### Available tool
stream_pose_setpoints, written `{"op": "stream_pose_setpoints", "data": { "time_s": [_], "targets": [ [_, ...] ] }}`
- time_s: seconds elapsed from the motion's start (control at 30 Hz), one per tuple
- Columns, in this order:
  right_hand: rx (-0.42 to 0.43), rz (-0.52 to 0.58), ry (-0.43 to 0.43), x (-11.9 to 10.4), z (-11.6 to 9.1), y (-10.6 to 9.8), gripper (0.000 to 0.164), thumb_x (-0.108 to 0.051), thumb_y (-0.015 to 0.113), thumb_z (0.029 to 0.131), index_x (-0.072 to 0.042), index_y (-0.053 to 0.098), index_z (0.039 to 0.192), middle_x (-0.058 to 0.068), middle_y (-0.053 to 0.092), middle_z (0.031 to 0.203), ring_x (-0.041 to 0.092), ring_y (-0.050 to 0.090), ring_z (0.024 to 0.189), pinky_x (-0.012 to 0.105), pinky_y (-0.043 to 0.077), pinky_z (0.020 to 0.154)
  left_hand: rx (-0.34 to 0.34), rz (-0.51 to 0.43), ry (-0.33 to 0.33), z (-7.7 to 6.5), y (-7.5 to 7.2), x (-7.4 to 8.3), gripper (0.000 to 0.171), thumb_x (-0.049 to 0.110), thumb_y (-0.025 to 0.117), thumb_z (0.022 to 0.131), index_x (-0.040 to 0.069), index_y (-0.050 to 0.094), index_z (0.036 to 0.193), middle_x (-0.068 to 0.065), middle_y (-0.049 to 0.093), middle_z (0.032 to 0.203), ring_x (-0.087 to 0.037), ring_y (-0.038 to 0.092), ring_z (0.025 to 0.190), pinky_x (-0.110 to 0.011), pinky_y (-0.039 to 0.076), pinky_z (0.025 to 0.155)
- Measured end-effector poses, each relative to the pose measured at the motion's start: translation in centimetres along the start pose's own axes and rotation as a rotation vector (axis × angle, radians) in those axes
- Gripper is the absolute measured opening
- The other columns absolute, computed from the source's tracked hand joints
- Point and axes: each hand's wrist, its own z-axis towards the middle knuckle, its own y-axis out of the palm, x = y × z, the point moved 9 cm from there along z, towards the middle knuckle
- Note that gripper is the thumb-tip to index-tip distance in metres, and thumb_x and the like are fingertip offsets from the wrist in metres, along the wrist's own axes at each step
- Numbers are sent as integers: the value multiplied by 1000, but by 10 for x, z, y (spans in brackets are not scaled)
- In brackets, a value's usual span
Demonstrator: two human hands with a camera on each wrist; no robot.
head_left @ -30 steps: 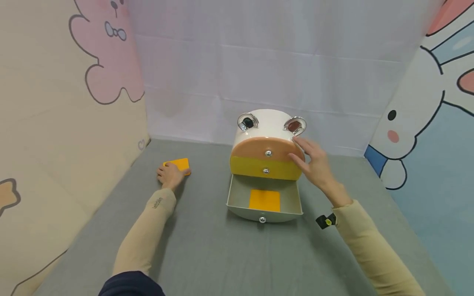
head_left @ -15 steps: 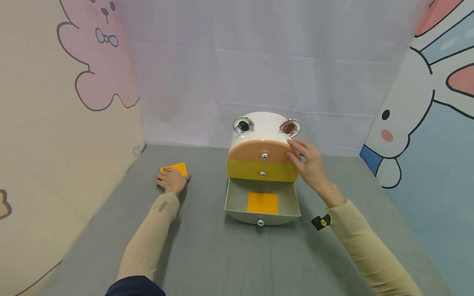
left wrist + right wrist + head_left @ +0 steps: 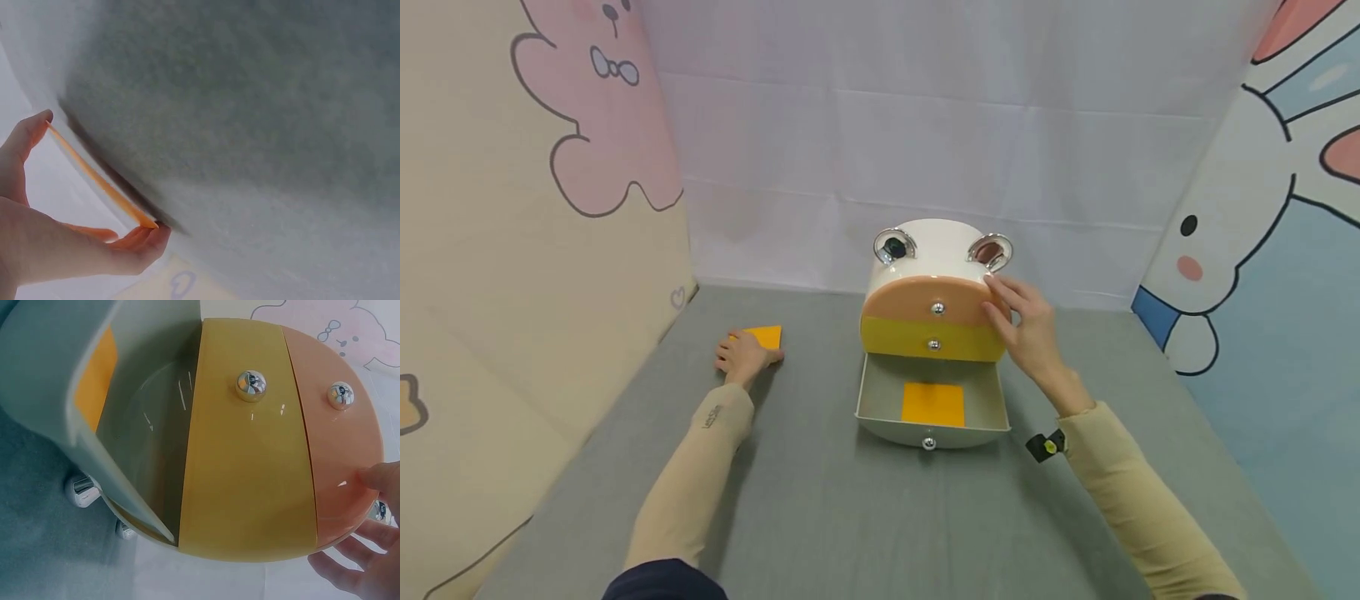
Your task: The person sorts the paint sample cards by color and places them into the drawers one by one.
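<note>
In the head view my left hand (image 3: 743, 357) is at the left of the table over a thin orange card (image 3: 767, 336). The left wrist view has the card (image 3: 103, 178) edge-on, gripped between thumb and fingertips close over the grey cloth. A frog-shaped drawer box (image 3: 942, 242) stands ahead, its bottom drawer (image 3: 880, 400) pulled out with an orange square card (image 3: 933, 404) inside. At the box's upper right edge my right hand (image 3: 1028, 325) holds on, thumb on the peach drawer front (image 3: 337, 444) and fingers round the side.
Grey cloth (image 3: 820, 517) covers the table. The yellow drawer (image 3: 895, 335) and the peach one above it are pushed in, each with a round silver knob. A white curtain (image 3: 850, 133) hangs behind, and cartoon-printed walls (image 3: 1270, 275) flank both sides.
My left hand shifts slightly on the orange card, thumb and fingers staying at its edges. The right hand keeps its place on the box. The head view tilts a little.
</note>
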Motion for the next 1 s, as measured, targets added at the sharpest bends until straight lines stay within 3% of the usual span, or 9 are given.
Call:
{"op": "stream_pose_setpoints", "data": {
  "time_s": [0.2, 0.33, 0.57, 0.73, 1.0],
  "targets": [
    [-5, -11, 14, -1, 1, 1, 41, -4, 74, 82, -1, 66, 122, 23, 65, 118, 40, 58, 109, 51, 46, 95, -36, -9, 86, -3, -2, 8, 101, 33, 75, 79, -8, 14, 148, -37, 29, 137, -49, 31, 126, -62, 24, 105],
    [3, 0, 8, 0, 1, 1, 40, -3, 73, 82, -1, 66, 121, 23, 65, 117, 40, 58, 108, 51, 47, 93, -34, 5, 155, -13, -9, 18, 93, 29, 79, 75, -5, 26, 144, -33, 37, 132, -47, 36, 122, -61, 26, 103],
    [22, 11, 4, 2, -1, 1, 37, -3, 72, 84, -1, 67, 120, 24, 65, 117, 43, 58, 108, 51, 46, 93, -40, 37, 285, -35, -19, 36, 100, 30, 83, 71, 2, 26, 148, -30, 39, 134, -45, 39, 123, -61, 29, 104],
    [32, 17, 12, 4, -2, 1, 36, -4, 72, 83, -1, 67, 119, 24, 65, 116, 43, 58, 108, 51, 45, 94, -98, 110, 407, -52, -21, 49, 105, 33, 82, 71, 0, 23, 151, -32, 37, 140, -46, 39, 126, -62, 33, 104],
    [37, 18, 14, 3, -1, 0, 37, -3, 73, 83, -1, 68, 119, 24, 66, 116, 42, 59, 107, 52, 45, 94, -177, 87, 645, -84, -25, 67, 97, 29, 84, 69, 2, 35, 148, -34, 38, 140, -48, 40, 127, -61, 36, 104]
  ]
}}
